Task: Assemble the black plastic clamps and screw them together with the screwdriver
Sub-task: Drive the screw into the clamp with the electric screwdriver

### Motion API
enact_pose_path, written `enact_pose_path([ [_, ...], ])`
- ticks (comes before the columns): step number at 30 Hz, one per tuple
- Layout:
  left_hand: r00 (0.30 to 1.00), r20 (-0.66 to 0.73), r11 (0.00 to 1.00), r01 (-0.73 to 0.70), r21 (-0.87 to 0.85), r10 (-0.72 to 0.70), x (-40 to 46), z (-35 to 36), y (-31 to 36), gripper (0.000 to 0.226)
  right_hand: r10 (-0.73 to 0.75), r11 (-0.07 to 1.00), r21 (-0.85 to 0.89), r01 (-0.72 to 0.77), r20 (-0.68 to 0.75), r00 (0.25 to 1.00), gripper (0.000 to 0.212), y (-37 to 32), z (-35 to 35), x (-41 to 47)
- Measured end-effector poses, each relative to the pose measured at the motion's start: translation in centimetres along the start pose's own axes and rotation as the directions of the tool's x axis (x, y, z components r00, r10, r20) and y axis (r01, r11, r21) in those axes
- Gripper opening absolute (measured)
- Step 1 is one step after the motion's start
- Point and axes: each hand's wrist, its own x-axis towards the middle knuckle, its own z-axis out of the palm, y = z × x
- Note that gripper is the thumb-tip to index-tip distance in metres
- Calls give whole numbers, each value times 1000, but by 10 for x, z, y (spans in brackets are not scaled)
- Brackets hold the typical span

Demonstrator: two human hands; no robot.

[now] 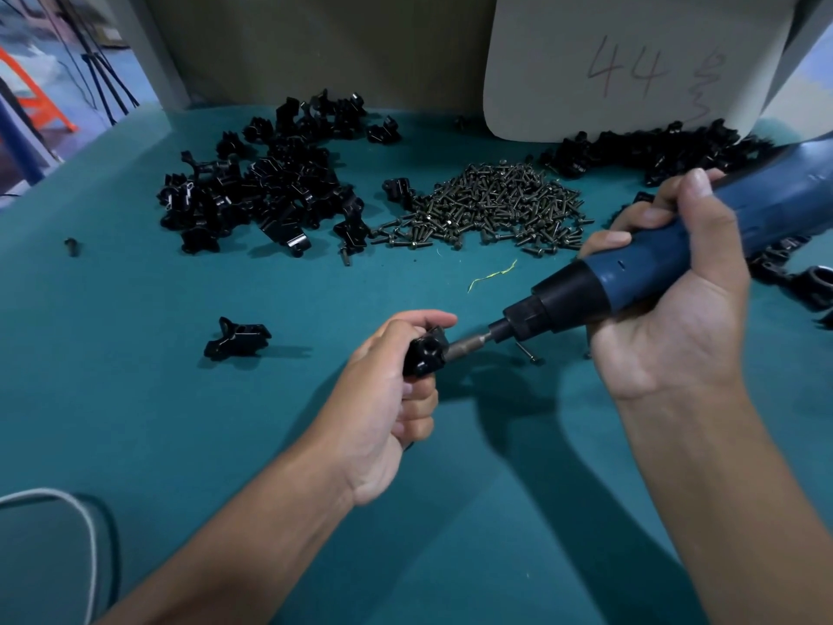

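The left hand [392, 390] curls tight around a black clamp [426, 356] just above the teal table [180, 421]. The right hand [667, 290] wraps the blue electric screwdriver [631, 281], slanting down-left, tip touching the clamp.

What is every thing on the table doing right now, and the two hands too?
left hand: grips a black clamp, lifted off the table
right hand: grips the screwdriver
screwdriver: tilted, bit against the clamp
screws: loose heap
clamp parts: unassembled pile
single clamp piece: lying alone on the mat
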Motion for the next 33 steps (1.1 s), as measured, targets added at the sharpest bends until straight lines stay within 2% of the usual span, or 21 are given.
enact_pose_path([
  [4, 1000, 12, 1000, -7, 4, 7, 0, -1, -1, 33, 8, 1000, 19, -8, -8, 1000, 20, 0, -1, 0],
  [7, 997, 65, 999, 44, -31, -42, 0, -1, 0, 31, 6, 1000, 7, -6, -4, 1000, 15, -1, 1, -1],
  [12, 977, 197, 990, 103, -96, -82, 2, -5, 3, 32, 35, 998, 50, -40, 103, 994, 15, -6, 1, 0],
  [14, 978, 203, 994, 66, -86, -47, 4, -8, 4, 33, 64, 991, 106, -77, 122, 990, 13, -12, -4, 6],
  [16, 986, 165, 995, 0, -99, 16, 6, -11, 4, 36, 93, 965, 236, -115, 104, 990, 13, -22, -13, 15],
  [18, 988, 105, 988, -102, -112, 114, 9, -16, 3, 38, 126, 934, 340, -115, -10, 992, 18, -30, -23, 24],
  [19, 982, 73, 981, -166, -99, 174, 12, -17, 3, 38, 149, 945, 308, -107, -116, 982, 18, -29, -26, 27],
  [22, 939, 0, 939, -343, 16, 343, 18, -18, 2, 30, 196, 976, -13, -217, -375, 906, 15, -13, -31, 33],
  [25, 893, -67, 894, -438, 99, 445, 22, -24, 2, 26, 266, 920, -153, -361, -433, 861, 35, 13, -28, 34],
  [27, 867, -102, 870, -472, 138, 487, 23, -30, 3, 26, 261, 884, -221, -412, -497, 828, 36, 29, -24, 33],
  [29, 851, -135, 860, -493, 132, 508, 23, -34, 4, 27, 214, 815, -353, -460, -554, 805, 34, 41, -25, 34],
  [33, 825, -105, 827, -533, 176, 555, 19, -33, 3, 22, 201, 547, -661, -514, -492, 847, 36, 42, -36, 39],
])
